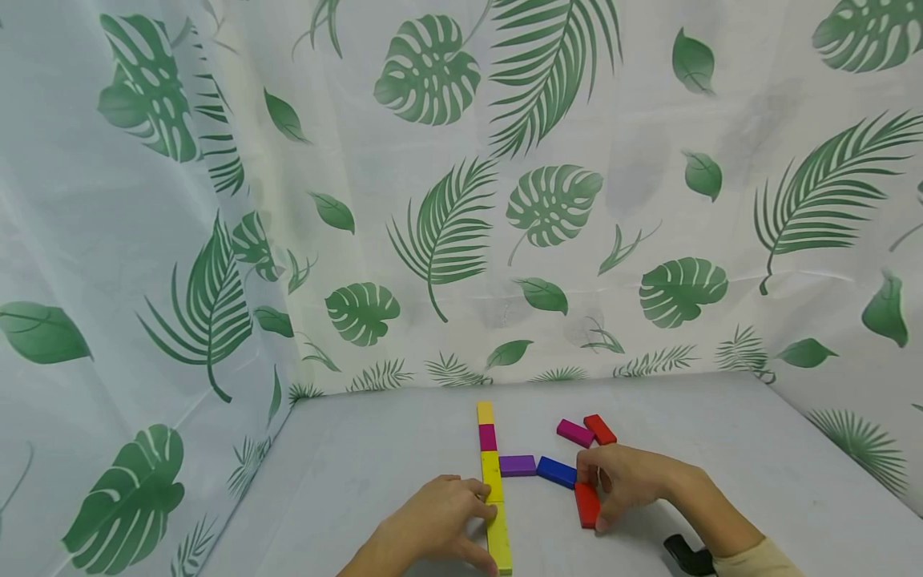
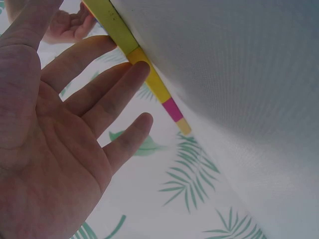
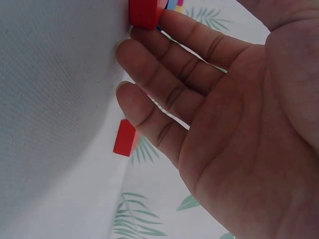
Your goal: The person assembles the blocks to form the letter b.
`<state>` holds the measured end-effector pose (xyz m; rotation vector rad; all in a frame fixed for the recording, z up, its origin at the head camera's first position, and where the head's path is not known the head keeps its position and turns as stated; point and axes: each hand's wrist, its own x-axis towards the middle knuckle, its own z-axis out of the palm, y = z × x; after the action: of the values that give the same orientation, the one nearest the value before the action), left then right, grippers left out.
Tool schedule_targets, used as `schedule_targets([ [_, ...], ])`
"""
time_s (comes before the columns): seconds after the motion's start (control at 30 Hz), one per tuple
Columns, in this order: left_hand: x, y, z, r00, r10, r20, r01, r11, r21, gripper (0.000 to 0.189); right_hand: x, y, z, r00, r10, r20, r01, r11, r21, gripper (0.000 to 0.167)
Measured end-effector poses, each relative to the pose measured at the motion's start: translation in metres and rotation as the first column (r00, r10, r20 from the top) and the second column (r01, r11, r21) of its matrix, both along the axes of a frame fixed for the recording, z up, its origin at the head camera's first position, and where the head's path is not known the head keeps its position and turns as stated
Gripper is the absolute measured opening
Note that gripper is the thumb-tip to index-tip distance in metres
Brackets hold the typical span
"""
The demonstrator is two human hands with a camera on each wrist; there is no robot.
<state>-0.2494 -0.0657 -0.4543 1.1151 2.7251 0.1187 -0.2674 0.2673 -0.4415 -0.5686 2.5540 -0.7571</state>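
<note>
A straight row of flat rectangular blocks runs away from me: yellow block [image 1: 497, 538], another yellow block [image 1: 492, 473], magenta block [image 1: 488, 437] and a pale yellow block [image 1: 485, 413]. My left hand [image 1: 441, 517] rests along the row's left side, fingertips at the near yellow blocks; the left wrist view shows its fingers loosely extended. From the row, a purple block [image 1: 517, 466] and a blue block [image 1: 558, 472] lead rightward. My right hand [image 1: 629, 477] pinches a red block [image 1: 587, 506] between thumb and fingers, its far end close to the blue block's right end.
Beyond my right hand lie a loose magenta block [image 1: 575, 433] and a second red block [image 1: 600, 429]. A black object [image 1: 688, 554] sits beside my right sleeve. Leaf-printed sheeting [image 1: 447, 240] stands behind and at both sides of the white table [image 1: 375, 433].
</note>
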Motion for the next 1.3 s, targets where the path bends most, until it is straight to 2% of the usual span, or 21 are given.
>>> schedule_targets([
  [0.37,-0.001,0.001,0.001,1.000,0.010,0.018,-0.010,1.000,-0.008,0.061,0.000,0.001,0.000,1.000,0.004,-0.005,-0.004,1.000,0.003,0.047],
  [0.67,-0.001,0.000,-0.001,1.000,-0.008,0.001,0.008,1.000,-0.007,0.062,0.001,0.002,0.000,0.999,0.020,-0.026,-0.021,1.000,-0.016,0.043],
  [0.9,-0.001,0.000,-0.001,1.000,-0.011,-0.010,0.011,1.000,-0.005,0.062,-0.006,0.004,-0.002,0.994,0.006,-0.107,-0.013,0.998,-0.068,0.037],
  [1.13,-0.001,-0.001,-0.001,0.999,-0.025,-0.023,0.024,1.000,-0.007,0.063,-0.011,0.002,0.001,0.971,-0.056,-0.234,0.041,0.997,-0.070,0.051],
  [1.3,-0.001,-0.002,0.000,0.999,-0.025,-0.025,0.025,1.000,-0.009,0.063,-0.013,0.004,0.000,0.925,-0.116,-0.363,0.104,0.993,-0.053,0.057],
])
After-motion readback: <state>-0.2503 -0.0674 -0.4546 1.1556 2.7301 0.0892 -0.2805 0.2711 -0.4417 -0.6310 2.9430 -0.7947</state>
